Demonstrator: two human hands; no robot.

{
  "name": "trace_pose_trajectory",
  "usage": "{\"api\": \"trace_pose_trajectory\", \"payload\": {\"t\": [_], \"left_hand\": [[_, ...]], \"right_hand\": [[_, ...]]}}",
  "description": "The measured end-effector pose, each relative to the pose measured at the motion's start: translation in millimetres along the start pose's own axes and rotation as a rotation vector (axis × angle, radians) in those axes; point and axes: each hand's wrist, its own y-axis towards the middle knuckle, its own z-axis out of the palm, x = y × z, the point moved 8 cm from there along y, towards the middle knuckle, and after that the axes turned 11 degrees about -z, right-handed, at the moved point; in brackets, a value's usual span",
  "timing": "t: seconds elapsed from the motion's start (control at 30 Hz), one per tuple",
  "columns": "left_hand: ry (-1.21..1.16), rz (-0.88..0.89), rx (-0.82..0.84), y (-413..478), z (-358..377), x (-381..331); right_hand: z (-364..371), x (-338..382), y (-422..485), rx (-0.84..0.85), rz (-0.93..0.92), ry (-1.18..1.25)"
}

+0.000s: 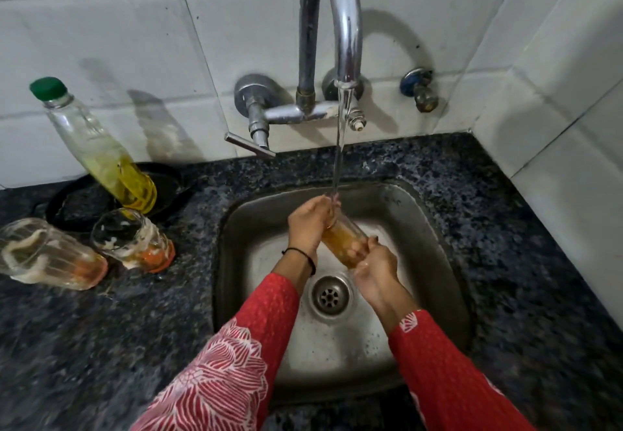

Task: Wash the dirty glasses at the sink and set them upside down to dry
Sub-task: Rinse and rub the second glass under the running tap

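Currently rinsing | glass (344, 242) is tilting under the tap (332, 36) stream, above the sink (435, 228) drain | left hand (308, 225) is gripping its rim end, right hand (372, 267) is cupping its base | advice: keep turning the mouth into the stream, gripping firmly since it is likely slippery.

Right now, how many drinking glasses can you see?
3. One glass is held by both hands under the running tap over the sink; two soapy glasses stand on the counter left of it. None looks hidden.
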Motion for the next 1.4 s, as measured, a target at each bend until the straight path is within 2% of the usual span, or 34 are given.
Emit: {"api": "trace_pose_trajectory", "payload": {"t": [0.1,0.17,0.23,0.3,0.37,0.43,0.5,0.63,0.7,0.8,0.93,1.0,1.1,1.13,1.2,1.3,1.33,1.37,1.4], "left_hand": [[0.127,0.000,0.071,-3.0,23.2,-7.5],[0.140,-0.018,0.078,-4.2,27.2,-10.5],[0.072,-0.069,0.102,-5.0,21.4,-10.3],[-0.094,-0.174,0.172,-9.7,10.6,-4.1],[-0.187,-0.227,0.234,-12.9,-3.6,5.3],[-0.268,-0.262,0.251,-16.4,-18.3,18.4],[-0.400,-0.274,0.199,-18.0,-32.8,29.1],[-0.559,-0.230,0.084,-18.9,-48.0,43.1],[-0.548,-0.247,0.060,-18.7,-46.5,46.7],[-0.480,-0.279,0.087,-16.0,-38.5,44.8],[-0.305,-0.298,0.209,-12.5,-22.2,35.7],[-0.261,-0.325,0.261,-13.5,-12.7,33.9],[-0.283,-0.389,0.305,-18.6,-8.7,38.7],[-0.311,-0.418,0.340,-21.3,-9.5,41.2],[-0.337,-0.464,0.480,-34.2,-9.5,36.5],[-0.060,-0.445,0.744,-61.6,2.6,20.1],[0.079,-0.416,0.747,-66.2,8.2,17.4],[0.227,-0.348,0.673,-61.1,11.4,16.3],[0.386,-0.203,0.538,-53.5,12.6,8.6]], "right_hand": [[-0.1,-11.3,-6.9,0.029,0.137,0.091],[1.2,-9.4,-5.7,0.043,0.139,0.088],[5.1,-0.6,-1.5,0.055,0.101,0.037],[13.9,8.2,2.6,0.093,0.073,-0.054],[26.5,18.0,4.3,0.155,0.022,-0.211],[44.3,33.6,0.0,0.235,-0.117,-0.441],[68.2,43.0,-12.5,0.357,-0.222,-0.625],[102.4,39.7,-36.8,0.598,-0.227,-0.972],[114.9,39.2,-44.8,0.689,-0.291,-1.096],[126.3,45.2,-54.6,0.827,-0.534,-1.382],[114.1,43.5,-68.2,1.031,-0.776,-1.630],[109.0,48.0,-68.3,1.038,-0.890,-1.623],[110.9,68.9,-67.7,1.020,-0.998,-1.439],[113.2,76.2,-69.0,1.046,-0.988,-1.354],[113.9,87.6,-73.0,1.085,-0.839,-1.156],[112.0,89.6,-76.3,1.093,-0.616,-0.944],[111.4,85.5,-74.0,1.064,-0.610,-0.978],[111.8,81.6,-68.9,1.017,-0.659,-1.080],[112.6,79.3,-63.9,0.955,-0.746,-1.240]]}}
